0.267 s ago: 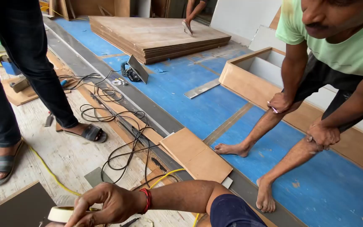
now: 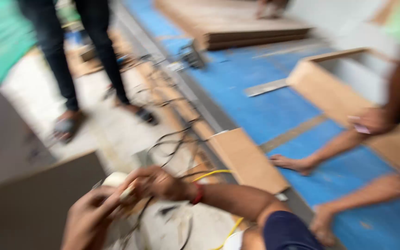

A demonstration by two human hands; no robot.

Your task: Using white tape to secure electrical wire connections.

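— Holding a pale roll, tape by the look of it (image 2: pixel 115 179), low in a blurred view: right hand (image 2: pixel 156 183) curled shut on its edge, red band (image 2: pixel 197 193) at the wrist.

— And the left hand (image 2: pixel 89 217)?

— Reaching up from below, fingers touching the same roll; cannot tell how tightly closed, too smeared.

— Around them?

— Black cables (image 2: pixel 177 139) tangled on the floor just beyond, yellow cable (image 2: pixel 214 174) looping near the right forearm. Brown board (image 2: pixel 246 159) lying beside, at the edge of the blue sheet (image 2: pixel 265 106). Grey panel (image 2: pixel 38 203) at left.

— Others nearby?

— 2: 1 standing in dark trousers (image 2: pixel 61 51), 1 crouching barefoot, foot (image 2: pixel 292 163) on the blue sheet.
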